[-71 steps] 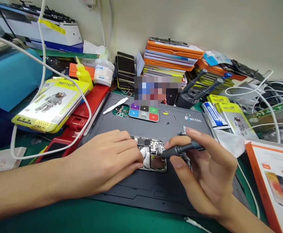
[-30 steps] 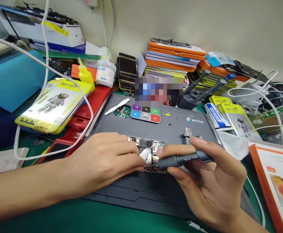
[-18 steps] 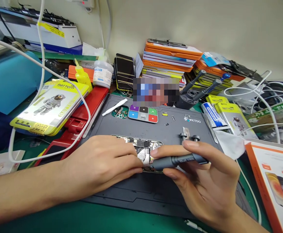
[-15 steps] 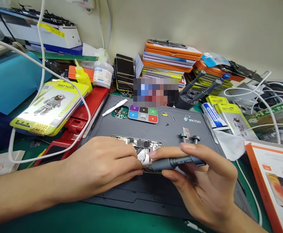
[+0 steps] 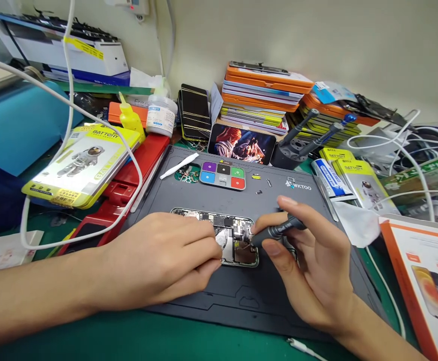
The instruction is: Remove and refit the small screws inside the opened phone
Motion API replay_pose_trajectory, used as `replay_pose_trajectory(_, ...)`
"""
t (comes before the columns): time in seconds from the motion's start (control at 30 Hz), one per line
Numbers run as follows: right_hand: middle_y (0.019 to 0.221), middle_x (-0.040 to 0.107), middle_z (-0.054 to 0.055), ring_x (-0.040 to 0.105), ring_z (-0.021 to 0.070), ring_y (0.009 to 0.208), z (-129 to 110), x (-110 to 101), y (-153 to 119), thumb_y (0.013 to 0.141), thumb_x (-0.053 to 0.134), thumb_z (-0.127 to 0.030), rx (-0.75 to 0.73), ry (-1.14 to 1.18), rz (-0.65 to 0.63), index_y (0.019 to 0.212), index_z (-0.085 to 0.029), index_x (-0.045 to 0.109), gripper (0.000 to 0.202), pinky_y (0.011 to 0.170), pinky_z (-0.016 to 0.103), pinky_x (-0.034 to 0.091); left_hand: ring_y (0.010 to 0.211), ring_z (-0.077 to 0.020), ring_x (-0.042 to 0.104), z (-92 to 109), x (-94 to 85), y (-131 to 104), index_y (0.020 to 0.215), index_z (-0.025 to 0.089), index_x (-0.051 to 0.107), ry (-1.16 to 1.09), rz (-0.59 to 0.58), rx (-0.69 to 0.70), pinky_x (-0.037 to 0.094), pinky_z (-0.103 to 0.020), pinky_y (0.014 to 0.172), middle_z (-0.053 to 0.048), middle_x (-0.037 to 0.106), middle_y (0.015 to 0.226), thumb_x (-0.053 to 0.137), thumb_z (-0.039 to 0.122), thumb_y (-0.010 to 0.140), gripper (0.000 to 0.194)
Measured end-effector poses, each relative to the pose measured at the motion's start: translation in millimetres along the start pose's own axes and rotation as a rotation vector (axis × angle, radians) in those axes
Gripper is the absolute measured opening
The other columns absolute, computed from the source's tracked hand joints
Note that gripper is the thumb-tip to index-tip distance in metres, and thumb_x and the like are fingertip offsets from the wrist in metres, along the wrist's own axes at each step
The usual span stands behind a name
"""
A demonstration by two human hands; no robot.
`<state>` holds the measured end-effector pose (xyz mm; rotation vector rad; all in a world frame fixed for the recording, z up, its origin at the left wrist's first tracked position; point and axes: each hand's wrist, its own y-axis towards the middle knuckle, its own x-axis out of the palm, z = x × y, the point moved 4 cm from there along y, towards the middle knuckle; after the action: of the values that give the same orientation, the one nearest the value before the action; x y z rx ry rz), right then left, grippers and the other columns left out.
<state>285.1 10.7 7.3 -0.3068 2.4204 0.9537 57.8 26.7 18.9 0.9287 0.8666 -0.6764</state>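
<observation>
An opened phone [image 5: 244,253] with its circuit parts exposed lies on the dark grey work mat [image 5: 155,198]. My left hand [image 5: 170,258] rests over the phone's left part, covering much of it. Its fingers are pressed together near the phone's lower edge; whatever they pinch is hidden. In my right hand [image 5: 312,265] is a dark grey screwdriver [image 5: 275,231], held nearly level between thumb and fingers. The screwdriver's front end points left, at the phone's right side near the camera area. Its tip is too small to make out.
Behind the phone lie a coloured screw tray [image 5: 222,175], a white plastic spudger [image 5: 179,166] and small loose parts. A propped phone [image 5: 241,144] plays a picture. Battery boxes [image 5: 79,160] and a white cable [image 5: 138,170] crowd the left. An orange-edged box [image 5: 422,281] stands right.
My right hand has moved the screwdriver rightward, from the phone's lower middle to its right side, uncovering that end. My left hand stays nearly in place. The view has shifted slightly.
</observation>
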Motion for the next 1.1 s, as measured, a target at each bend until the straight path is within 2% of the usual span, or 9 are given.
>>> replay_pose_trajectory(0.1, 0.121, 0.074, 0.009, 0.074, 0.0203, 0.096, -1, -1, 3, 0.097, 0.061, 0.001, -0.015, -0.044, -0.016, 0.167, -0.028, 0.038, 0.079, 0.081, 0.036, 0.067, 0.072, -0.0183, 0.063, -1, 0.0, 1, 0.096, 0.016, 0.072, -0.015, -0.005, -0.011, 0.048, -0.033, 0.064, -0.002, 0.071, 0.088, 0.056, 0.016, 0.104, 0.018)
replay_pose_trajectory(0.2, 0.12, 0.078, 0.009, 0.075, 0.0227, 0.096, -9, -3, 10, 0.092, 0.071, -0.001, -0.127, -0.138, -0.05, 0.163, -0.026, 0.045, 0.08, 0.082, 0.037, 0.065, 0.069, -0.0168, 0.059, -1, -0.9, 2, 0.094, 0.016, 0.07, -0.025, 0.014, -0.013, 0.046, -0.032, 0.061, -0.001, 0.069, 0.085, 0.055, 0.013, 0.102, 0.018)
replay_pose_trajectory(0.33, 0.142, 0.071, 0.012, 0.072, 0.0255, 0.125, -18, -3, 14, 0.089, 0.051, 0.003, -0.159, -0.103, -0.145, 0.165, -0.021, 0.042, 0.08, 0.105, 0.043, 0.062, 0.067, -0.0161, 0.058, 1, -1.8, 3, 0.092, 0.017, 0.067, -0.017, 0.033, -0.005, 0.045, -0.032, 0.061, 0.0, 0.069, 0.083, 0.053, 0.011, 0.101, 0.018)
replay_pose_trajectory(0.43, 0.152, 0.065, 0.013, 0.064, 0.0264, 0.141, -21, -4, 13, 0.086, 0.052, 0.004, -0.188, -0.065, -0.153, 0.166, -0.018, 0.04, 0.084, 0.116, 0.045, 0.056, 0.067, -0.0162, 0.061, 1, -2.2, 3, 0.091, 0.017, 0.068, 0.006, 0.048, -0.002, 0.046, -0.031, 0.062, 0.0, 0.071, 0.082, 0.052, 0.012, 0.103, 0.021)
replay_pose_trajectory(0.53, 0.15, 0.068, 0.012, 0.067, 0.0257, 0.137, -19, -3, 10, 0.085, 0.053, 0.008, -0.186, -0.087, -0.143, 0.165, -0.02, 0.043, 0.085, 0.113, 0.044, 0.06, 0.069, -0.0164, 0.066, 1, -2.3, 1, 0.094, 0.017, 0.069, 0.015, 0.05, 0.011, 0.049, -0.031, 0.066, 0.0, 0.073, 0.083, 0.053, 0.018, 0.109, 0.023)
replay_pose_trajectory(0.67, 0.142, 0.074, 0.014, 0.076, 0.0312, 0.119, -17, -2, 10, 0.091, 0.06, -0.001, -0.166, -0.09, -0.081, 0.165, -0.021, 0.044, 0.079, 0.095, 0.05, 0.069, 0.08, -0.0185, 0.073, -2, -1.6, -2, 0.105, 0.018, 0.072, 0.004, 0.018, 0.025, 0.052, -0.031, 0.073, -0.002, 0.078, 0.093, 0.053, 0.025, 0.114, 0.022)
replay_pose_trajectory(0.8, 0.13, 0.079, 0.009, 0.08, 0.023, 0.102, -14, -2, 7, 0.095, 0.067, 0.001, -0.038, -0.074, 0.022, 0.163, -0.029, 0.044, 0.078, 0.088, 0.04, 0.072, 0.081, -0.0185, 0.075, -4, -2.2, -2, 0.111, 0.02, 0.073, -0.019, 0.008, 0.028, 0.053, -0.03, 0.072, -0.002, 0.079, 0.096, 0.054, 0.024, 0.114, 0.02)
replay_pose_trajectory(0.97, 0.125, 0.082, 0.009, 0.082, 0.025, 0.112, -16, 2, 2, 0.096, 0.07, -0.001, -0.058, 0.045, 0.012, 0.161, -0.028, 0.048, 0.074, 0.097, 0.038, 0.071, 0.084, -0.0198, 0.078, -3, -5.6, -3, 0.114, 0.018, 0.075, -0.027, 0.047, 0.047, 0.055, -0.03, 0.077, -0.003, 0.082, 0.096, 0.058, 0.025, 0.112, 0.018)
replay_pose_trajectory(1.1, 0.127, 0.083, 0.009, 0.083, 0.0253, 0.112, -20, 5, 3, 0.097, 0.071, -0.003, -0.087, 0.105, -0.039, 0.16, -0.027, 0.049, 0.071, 0.093, 0.035, 0.073, 0.085, -0.0198, 0.079, -4, -4.6, -4, 0.112, 0.019, 0.074, -0.034, 0.026, 0.04, 0.054, -0.031, 0.077, -0.002, 0.082, 0.097, 0.059, 0.023, 0.112, 0.016)
